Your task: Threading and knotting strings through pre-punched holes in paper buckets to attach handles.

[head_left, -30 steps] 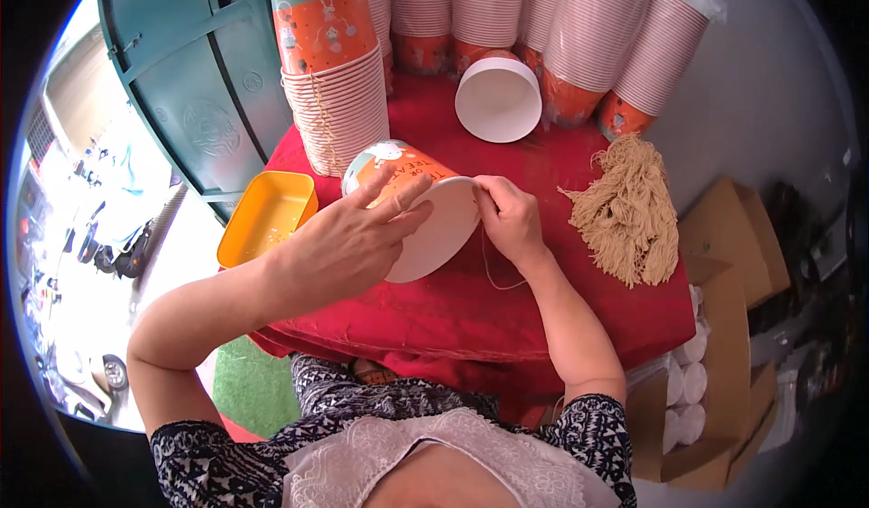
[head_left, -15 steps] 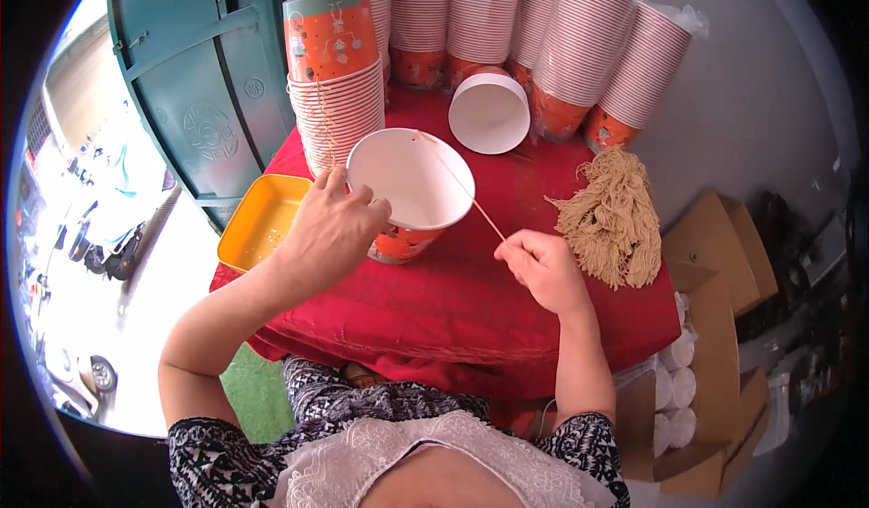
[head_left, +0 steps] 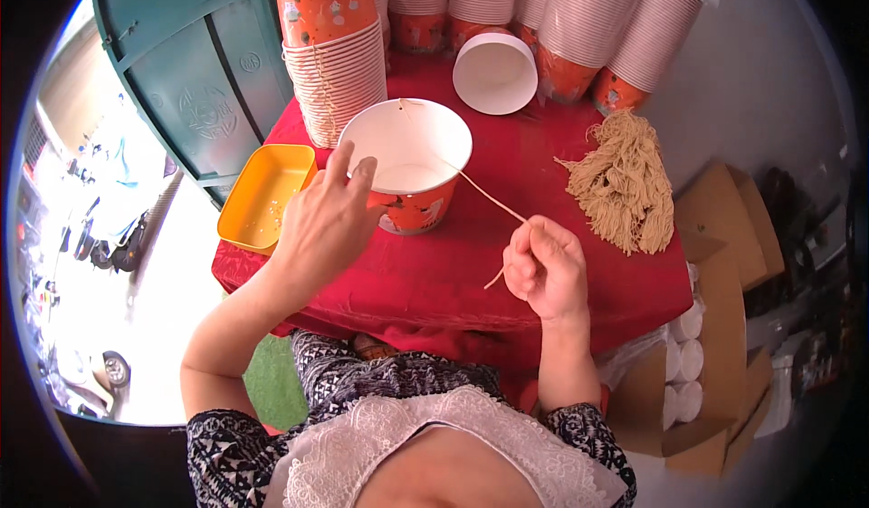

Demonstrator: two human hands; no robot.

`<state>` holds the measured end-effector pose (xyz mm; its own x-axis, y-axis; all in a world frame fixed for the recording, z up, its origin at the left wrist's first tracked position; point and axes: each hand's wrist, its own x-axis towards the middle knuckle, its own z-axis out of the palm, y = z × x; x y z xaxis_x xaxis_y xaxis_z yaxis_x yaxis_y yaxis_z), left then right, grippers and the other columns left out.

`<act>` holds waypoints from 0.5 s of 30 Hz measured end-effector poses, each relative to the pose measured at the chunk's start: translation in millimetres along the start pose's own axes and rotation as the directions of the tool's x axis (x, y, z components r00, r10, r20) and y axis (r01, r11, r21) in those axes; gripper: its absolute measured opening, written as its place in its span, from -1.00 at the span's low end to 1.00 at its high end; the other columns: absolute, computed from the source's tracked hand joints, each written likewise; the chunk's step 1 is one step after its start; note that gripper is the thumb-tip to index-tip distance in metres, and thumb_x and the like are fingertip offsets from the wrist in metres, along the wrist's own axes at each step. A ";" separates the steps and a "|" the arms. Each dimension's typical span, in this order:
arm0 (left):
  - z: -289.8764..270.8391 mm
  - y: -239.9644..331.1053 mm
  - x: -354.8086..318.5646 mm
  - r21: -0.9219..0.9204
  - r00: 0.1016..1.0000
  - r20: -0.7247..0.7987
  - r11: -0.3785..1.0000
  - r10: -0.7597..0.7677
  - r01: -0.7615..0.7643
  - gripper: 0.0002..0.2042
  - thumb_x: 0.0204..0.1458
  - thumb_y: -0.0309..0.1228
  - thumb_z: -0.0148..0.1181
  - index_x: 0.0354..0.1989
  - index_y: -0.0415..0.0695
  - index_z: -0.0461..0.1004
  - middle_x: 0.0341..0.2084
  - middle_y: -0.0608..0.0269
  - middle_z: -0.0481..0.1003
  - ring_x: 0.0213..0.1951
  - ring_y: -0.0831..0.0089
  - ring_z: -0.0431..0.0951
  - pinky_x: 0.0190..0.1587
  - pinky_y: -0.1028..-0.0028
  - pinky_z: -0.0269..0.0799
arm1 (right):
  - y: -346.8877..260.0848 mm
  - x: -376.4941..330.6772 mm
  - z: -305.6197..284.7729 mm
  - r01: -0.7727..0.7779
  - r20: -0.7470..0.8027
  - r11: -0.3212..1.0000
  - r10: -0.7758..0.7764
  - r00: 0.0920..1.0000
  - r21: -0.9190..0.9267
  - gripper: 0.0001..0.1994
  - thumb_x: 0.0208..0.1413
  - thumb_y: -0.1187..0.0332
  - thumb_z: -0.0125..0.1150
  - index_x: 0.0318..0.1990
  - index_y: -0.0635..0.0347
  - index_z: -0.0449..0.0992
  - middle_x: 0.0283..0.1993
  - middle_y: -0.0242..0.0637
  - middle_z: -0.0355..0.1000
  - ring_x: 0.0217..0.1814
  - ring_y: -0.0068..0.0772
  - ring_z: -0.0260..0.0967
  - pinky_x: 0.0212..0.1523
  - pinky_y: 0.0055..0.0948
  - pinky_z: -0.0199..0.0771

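Note:
An orange-printed paper bucket with a white inside stands upright on the red-covered table in front of me. A thin beige string runs from inside its right rim to my right hand, whose fingers are closed on it; a loose end hangs below the fist. At the bucket's far rim a short bit of string shows by a small dark spot. My left hand is at the bucket's near-left side, fingers apart with nothing visible in them. Whether it touches the bucket, I cannot tell.
A yellow tray with small crumbs sits left, below a tall bucket stack. Another bucket lies tipped behind. Wrapped stacks line the back. A bundle of beige strings lies right, above an open cardboard box.
My right hand has drawn the string toward me and turned, and its loose end now shows. My left hand's fingers have spread and lifted at the bucket's rim. The view has shifted slightly.

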<state>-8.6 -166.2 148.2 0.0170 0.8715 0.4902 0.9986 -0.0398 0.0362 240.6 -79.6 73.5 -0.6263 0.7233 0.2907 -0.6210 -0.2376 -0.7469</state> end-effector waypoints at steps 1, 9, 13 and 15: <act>-3.0 3.1 -5.3 -0.015 0.995 -0.095 1.000 -0.019 0.018 -0.71 0.01 -0.45 0.22 -0.08 -0.23 0.43 -0.08 0.01 0.43 -0.15 0.04 0.54 -0.20 0.17 0.49 | 2.9 3.5 2.9 0.018 -0.005 0.997 -0.018 1.000 0.071 -0.72 0.33 0.21 -0.02 -0.34 0.22 0.40 -0.63 -0.45 0.23 -0.70 -0.67 0.12 -0.74 -0.64 0.12; 8.5 33.0 -32.6 -0.645 0.993 -0.093 0.756 0.068 -0.112 -0.70 -0.09 -0.45 0.40 -0.21 -0.25 0.45 -0.36 0.07 0.49 -0.58 0.33 0.49 -0.55 0.43 0.41 | 25.6 20.3 25.2 0.126 -0.076 0.972 -0.113 0.991 0.199 -0.71 0.35 0.20 -0.09 -0.34 0.19 0.40 -0.62 -0.48 0.19 -0.68 -0.66 0.09 -0.72 -0.63 0.11; 26.4 42.9 -35.8 -0.694 0.992 -0.110 0.709 0.067 -0.125 -0.68 -0.11 -0.44 0.42 -0.22 -0.25 0.43 -0.40 0.10 0.48 -0.58 0.34 0.48 -0.55 0.43 0.40 | 35.6 18.5 34.0 0.109 -0.128 0.970 -0.083 0.988 0.216 -0.72 0.35 0.20 -0.11 -0.34 0.17 0.39 -0.61 -0.48 0.20 -0.66 -0.65 0.10 -0.70 -0.61 0.11; 34.8 45.5 -34.3 -0.731 0.989 -0.140 0.668 0.053 -0.139 -0.76 -0.08 -0.51 0.37 -0.29 -0.24 0.42 -0.46 0.09 0.47 -0.55 0.25 0.50 -0.53 0.41 0.41 | 39.0 17.7 36.6 0.088 -0.153 0.976 -0.058 0.987 0.198 -0.73 0.35 0.21 -0.10 -0.34 0.16 0.38 -0.60 -0.48 0.20 -0.64 -0.63 0.12 -0.69 -0.59 0.13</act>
<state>38.0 -180.9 102.7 0.0625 0.7911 0.6085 0.6275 -0.5053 0.5925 188.0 -99.8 71.4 -0.5097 0.8266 0.2387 -0.7547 -0.2963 -0.5854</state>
